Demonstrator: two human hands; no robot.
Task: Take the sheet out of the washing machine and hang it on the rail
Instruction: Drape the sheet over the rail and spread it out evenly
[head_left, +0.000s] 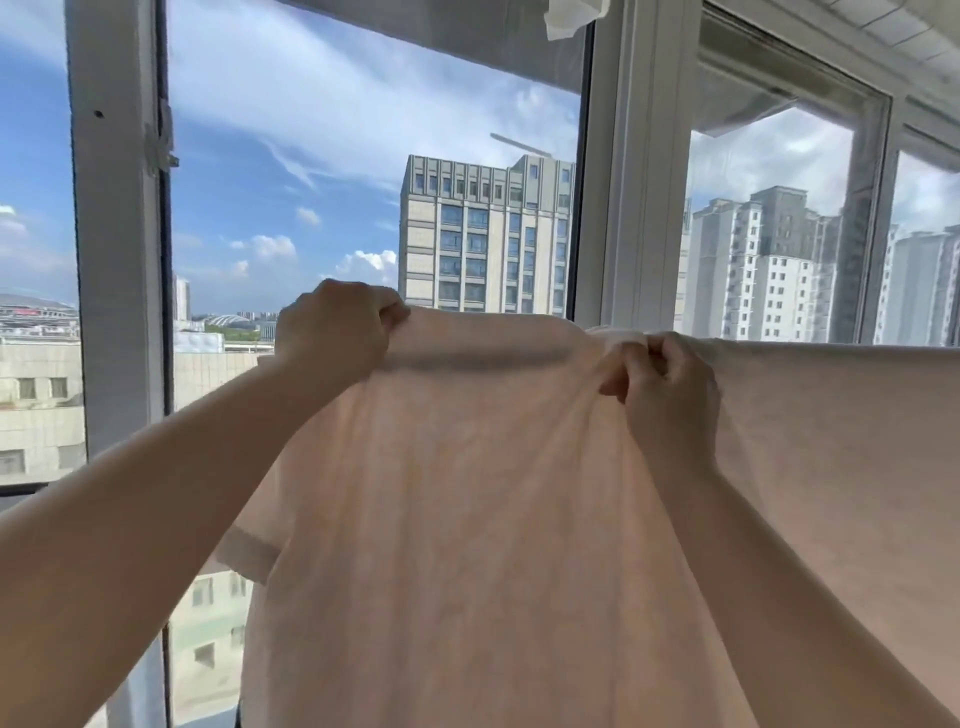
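Note:
A pale peach sheet (467, 519) hangs in front of me, draped over a rail that the cloth hides; its top fold runs level from the centre to the right edge. My left hand (337, 332) grips the sheet's top edge at its left end, fingers curled round the fold. My right hand (670, 384) pinches a bunch of the cloth just below the top fold, near the middle. Folds of fabric fan downward from that pinch. The washing machine is out of view.
Large windows fill the wall behind the sheet, with white frame posts (119, 234) at the left and another post (631, 171) right of centre. Tall buildings and sky show through the glass. A bit of white cloth (571, 15) hangs at the top.

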